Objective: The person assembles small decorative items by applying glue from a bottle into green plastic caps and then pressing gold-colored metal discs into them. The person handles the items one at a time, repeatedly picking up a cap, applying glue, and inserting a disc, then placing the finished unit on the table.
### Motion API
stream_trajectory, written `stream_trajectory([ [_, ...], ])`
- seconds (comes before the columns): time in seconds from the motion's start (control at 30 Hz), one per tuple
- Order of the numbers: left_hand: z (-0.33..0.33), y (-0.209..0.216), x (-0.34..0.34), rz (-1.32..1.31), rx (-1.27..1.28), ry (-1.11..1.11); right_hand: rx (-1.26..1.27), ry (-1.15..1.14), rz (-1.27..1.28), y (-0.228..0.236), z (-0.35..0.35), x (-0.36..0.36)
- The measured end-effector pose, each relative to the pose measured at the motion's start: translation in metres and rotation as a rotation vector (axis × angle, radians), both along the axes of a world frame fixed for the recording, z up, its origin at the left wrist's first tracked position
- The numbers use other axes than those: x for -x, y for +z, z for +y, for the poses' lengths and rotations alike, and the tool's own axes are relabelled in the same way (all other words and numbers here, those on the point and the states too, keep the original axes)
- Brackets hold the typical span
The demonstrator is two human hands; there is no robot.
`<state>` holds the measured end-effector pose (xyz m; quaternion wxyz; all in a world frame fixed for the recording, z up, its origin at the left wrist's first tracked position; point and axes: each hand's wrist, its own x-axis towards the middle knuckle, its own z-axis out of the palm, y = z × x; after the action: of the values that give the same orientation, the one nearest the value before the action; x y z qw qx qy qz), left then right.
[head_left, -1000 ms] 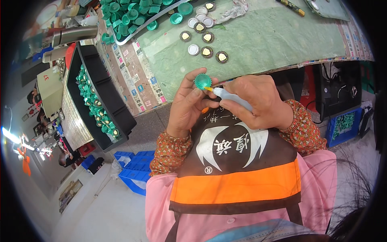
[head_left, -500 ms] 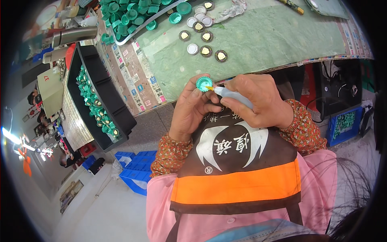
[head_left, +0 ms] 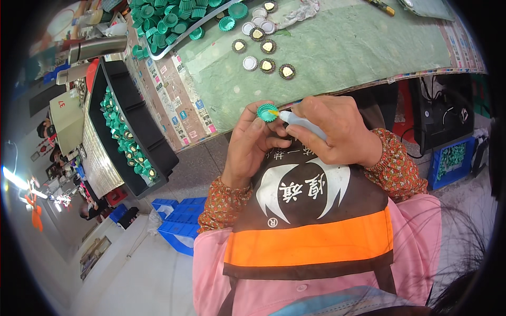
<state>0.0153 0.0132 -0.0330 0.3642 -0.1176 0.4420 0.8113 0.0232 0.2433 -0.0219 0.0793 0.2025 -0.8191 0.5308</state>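
Between the thumb and fingers of my left hand (head_left: 249,138) is a green fluted bottle-cap shape (head_left: 267,112), its hollow side facing up. My right hand (head_left: 337,129) is closed round a pale translucent squeeze bottle (head_left: 303,124). The bottle's yellow nozzle (head_left: 274,112) reaches into the hollow of the green cap; whether it touches the inside I cannot tell. On the table beyond my hands lie several dark crimped bottle caps (head_left: 267,66) with cream-coloured faces, and several white-faced caps (head_left: 250,63).
A clear-rimmed tray (head_left: 174,39) heaped with green caps stands at the far left of the green-covered table (head_left: 337,58). Left of the table, a black crate (head_left: 150,126) holds more green caps. Blue crates (head_left: 182,224) sit on the floor at left, another blue crate (head_left: 452,163) at right.
The green cap tilts slightly differently, and the nozzle tip sits a little differently in it. Both hands keep their holds. The whole view has shifted slightly.
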Motion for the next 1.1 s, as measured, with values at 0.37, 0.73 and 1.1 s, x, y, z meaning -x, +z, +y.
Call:
stream_trajectory([
  [0.37, -0.002, 0.016, 0.001, 0.269, 0.357, 0.013, 0.122, -0.032, -0.199, -0.003, 0.009, -0.001],
  [0.73, -0.008, 0.014, 0.005, 0.775, 0.57, 0.049, 0.499, -0.066, -0.429, 0.0, 0.021, 0.005],
  [1.1, -0.013, 0.004, 0.01, 0.67, 0.315, 0.081, 0.052, -0.398, -0.11, -0.029, 0.059, 0.042],
])
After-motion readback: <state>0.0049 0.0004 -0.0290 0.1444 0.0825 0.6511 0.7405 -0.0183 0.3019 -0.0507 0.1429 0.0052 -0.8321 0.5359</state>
